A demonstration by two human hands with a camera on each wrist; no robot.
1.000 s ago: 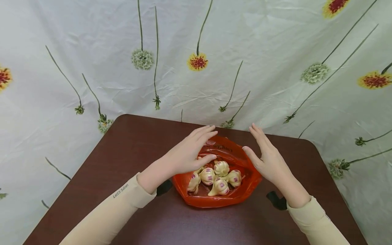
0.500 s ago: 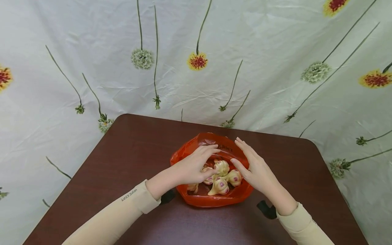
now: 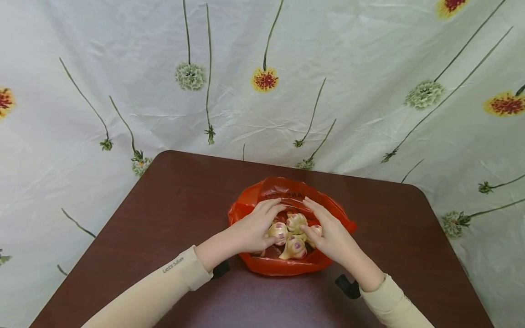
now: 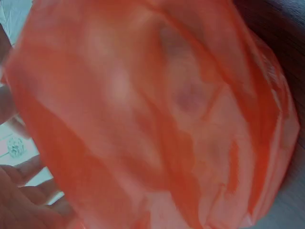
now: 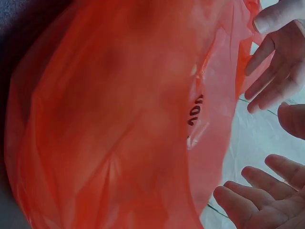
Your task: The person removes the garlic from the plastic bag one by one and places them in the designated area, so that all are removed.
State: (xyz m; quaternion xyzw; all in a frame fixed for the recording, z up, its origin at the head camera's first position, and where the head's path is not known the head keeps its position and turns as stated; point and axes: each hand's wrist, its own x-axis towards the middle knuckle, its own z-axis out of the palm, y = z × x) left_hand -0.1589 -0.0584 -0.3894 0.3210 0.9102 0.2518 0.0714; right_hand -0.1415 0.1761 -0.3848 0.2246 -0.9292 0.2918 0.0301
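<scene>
A red plastic bag lies on the table with its mouth spread, holding several garlic bulbs. Over its left side is my left hand, fingers spread and slightly bent, thumb beside a bulb. From the right my right hand reaches over the opening, its thumb near the bulbs. Neither hand grips anything; whether a thumb touches a bulb I cannot tell. The bag fills most of the left wrist view. In the right wrist view, both hands show beyond the bag, fingers apart.
The dark brown table extends around the bag. A white cloth printed with flowers hangs behind the table. Black straps show at both wrists.
Both hands have lowered toward the bulbs, and the right hand has moved left over the bag. The bag's right edge has shifted and spread outward again since half a second ago.
</scene>
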